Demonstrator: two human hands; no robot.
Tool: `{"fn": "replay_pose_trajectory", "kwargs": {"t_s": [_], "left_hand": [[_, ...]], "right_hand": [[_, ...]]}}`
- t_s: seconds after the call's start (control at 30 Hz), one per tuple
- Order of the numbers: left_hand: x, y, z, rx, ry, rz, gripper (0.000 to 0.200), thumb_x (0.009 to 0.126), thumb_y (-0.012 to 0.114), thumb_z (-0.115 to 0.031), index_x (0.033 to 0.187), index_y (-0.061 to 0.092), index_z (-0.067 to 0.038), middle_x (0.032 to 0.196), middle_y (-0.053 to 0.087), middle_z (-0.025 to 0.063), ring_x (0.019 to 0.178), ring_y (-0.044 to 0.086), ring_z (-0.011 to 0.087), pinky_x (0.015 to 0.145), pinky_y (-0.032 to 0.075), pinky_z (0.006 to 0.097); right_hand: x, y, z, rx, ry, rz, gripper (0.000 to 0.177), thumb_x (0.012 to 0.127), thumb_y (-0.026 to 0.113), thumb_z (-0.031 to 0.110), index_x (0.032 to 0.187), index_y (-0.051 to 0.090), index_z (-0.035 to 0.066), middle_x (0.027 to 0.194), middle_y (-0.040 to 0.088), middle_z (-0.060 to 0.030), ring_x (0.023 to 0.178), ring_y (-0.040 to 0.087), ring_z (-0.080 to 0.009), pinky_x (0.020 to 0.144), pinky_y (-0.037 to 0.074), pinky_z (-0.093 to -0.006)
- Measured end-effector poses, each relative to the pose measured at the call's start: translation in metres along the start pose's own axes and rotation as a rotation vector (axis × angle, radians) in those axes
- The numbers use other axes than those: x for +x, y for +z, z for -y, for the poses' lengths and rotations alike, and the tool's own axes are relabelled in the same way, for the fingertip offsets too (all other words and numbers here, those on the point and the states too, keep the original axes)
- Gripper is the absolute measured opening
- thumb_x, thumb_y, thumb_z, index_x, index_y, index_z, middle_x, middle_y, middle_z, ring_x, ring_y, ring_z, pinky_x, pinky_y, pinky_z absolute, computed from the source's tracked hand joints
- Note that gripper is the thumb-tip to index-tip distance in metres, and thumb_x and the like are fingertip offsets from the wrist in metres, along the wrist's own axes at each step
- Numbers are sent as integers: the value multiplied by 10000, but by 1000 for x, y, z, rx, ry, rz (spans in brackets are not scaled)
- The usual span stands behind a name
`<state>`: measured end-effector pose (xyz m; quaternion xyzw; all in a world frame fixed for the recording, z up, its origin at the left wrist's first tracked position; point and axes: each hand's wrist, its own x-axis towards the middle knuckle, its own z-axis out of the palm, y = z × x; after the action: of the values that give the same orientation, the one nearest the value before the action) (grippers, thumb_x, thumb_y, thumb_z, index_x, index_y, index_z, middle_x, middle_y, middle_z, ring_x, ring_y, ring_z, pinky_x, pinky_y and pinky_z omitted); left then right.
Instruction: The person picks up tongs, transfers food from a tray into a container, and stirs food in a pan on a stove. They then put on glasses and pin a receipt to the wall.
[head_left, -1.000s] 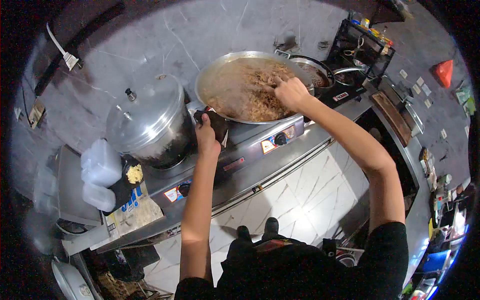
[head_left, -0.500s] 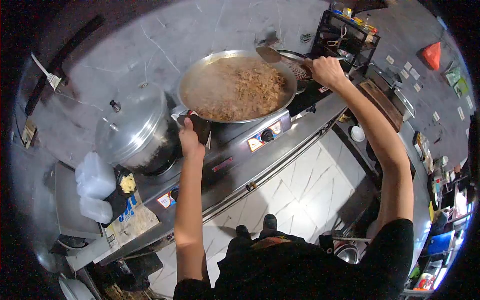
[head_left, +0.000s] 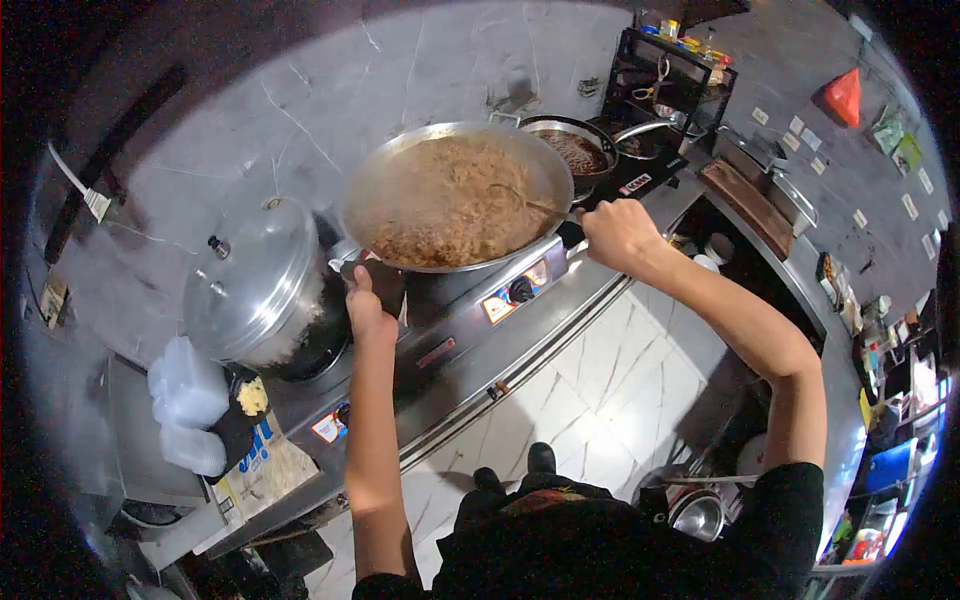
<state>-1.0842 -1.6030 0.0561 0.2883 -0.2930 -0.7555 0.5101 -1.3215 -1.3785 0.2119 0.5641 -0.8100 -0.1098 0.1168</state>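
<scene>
A wide metal pan (head_left: 360, 190) full of steaming brown chopped food (head_left: 450, 200) sits on the stove. At its near left side, my left hand (head_left: 368, 305) grips a dark cloth (head_left: 385, 288) against the pan's rim or handle; the handle itself is hidden. My right hand (head_left: 618, 235) is closed round the handle of a spatula (head_left: 540, 207) at the pan's right edge. The spatula's blade is down in the food, partly covered by it.
Left of the pan stands a large lidded pot (head_left: 255, 280), with plastic containers (head_left: 188, 385) below it. Behind right are a smaller pan of dark liquid (head_left: 575, 150) and a black rack (head_left: 660, 85). Stove knobs (head_left: 521, 289) line the front.
My right hand has come down and left, taking the spatula from above the smaller pan into the food. The large pan appears slightly lower and further left, with my left hand still at it.
</scene>
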Motion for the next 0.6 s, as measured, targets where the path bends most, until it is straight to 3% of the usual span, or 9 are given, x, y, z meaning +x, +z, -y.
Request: {"fn": "replay_pose_trajectory", "kwargs": {"t_s": [0.07, 0.2, 0.33, 0.43, 0.5, 0.53, 0.57, 0.6], "left_hand": [[1, -1, -1, -50, -7, 31, 286, 955, 412, -203, 1162, 477, -17, 1054, 585, 110, 923, 589, 254, 819, 487, 395], [-4, -1, -5, -59, -24, 52, 288, 953, 416, -205, 1161, 472, -14, 1041, 587, 115, 912, 591, 258, 811, 493, 402], [-6, -3, -8, -14, -16, 76, 285, 951, 424, -207, 1141, 477, -1, 1035, 593, 114, 911, 594, 254, 815, 491, 397], [-6, -1, -7, -7, -30, 27, 284, 948, 435, -209, 1130, 479, 5, 1036, 595, 110, 913, 596, 248, 817, 489, 392], [-2, -4, -4, -12, -21, -8, 284, 947, 440, -211, 1126, 481, 6, 1036, 596, 108, 915, 596, 244, 817, 488, 388], [1, -8, -1, -19, -13, 25, 285, 946, 445, -214, 1129, 481, 2, 1034, 596, 104, 916, 596, 239, 819, 486, 386], [4, -11, 2, -28, -6, 57, 286, 944, 450, -217, 1131, 482, -3, 1033, 596, 100, 917, 595, 234, 822, 485, 383], [3, -11, 1, -6, -4, 43, 287, 941, 459, -218, 1131, 482, -4, 1023, 596, 94, 923, 592, 229, 809, 491, 378]], "right_hand": [[-7, -9, -7, -184, -22, -128, 141, 710, 577, 159, 758, 675, 70, 767, 651, -161, 746, 656, -286, 653, 523, -391], [6, -23, -34, -247, 23, -286, 131, 706, 571, 144, 745, 671, 69, 746, 646, -162, 723, 656, -288, 625, 521, -388], [40, -9, -56, -208, 57, -322, 149, 727, 548, 144, 746, 662, 51, 708, 644, -165, 684, 656, -303, 588, 525, -410], [71, 10, -72, -197, 81, -235, 217, 717, 546, 142, 858, 670, 34, 740, 635, -192, 693, 651, -321, 600, 524, -422], [92, 28, -75, 49, 223, -154, 249, 749, 539, 183, 869, 662, 3, 822, 641, -221, 747, 653, -333, 653, 531, -429], [101, 42, -71, 173, 250, -198, 337, 788, 550, 296, 836, 653, -21, 837, 641, -236, 752, 652, -343, 658, 531, -428], [118, 50, -68, 406, 362, 66, 435, 790, 560, 394, 843, 653, -28, 811, 646, -226, 759, 653, -332, 679, 527, -417], [130, 60, -59, 486, 327, 73, 474, 781, 565, 442, 861, 656, -16, 794, 648, -215, 758, 655, -317, 688, 526, -404]]}}
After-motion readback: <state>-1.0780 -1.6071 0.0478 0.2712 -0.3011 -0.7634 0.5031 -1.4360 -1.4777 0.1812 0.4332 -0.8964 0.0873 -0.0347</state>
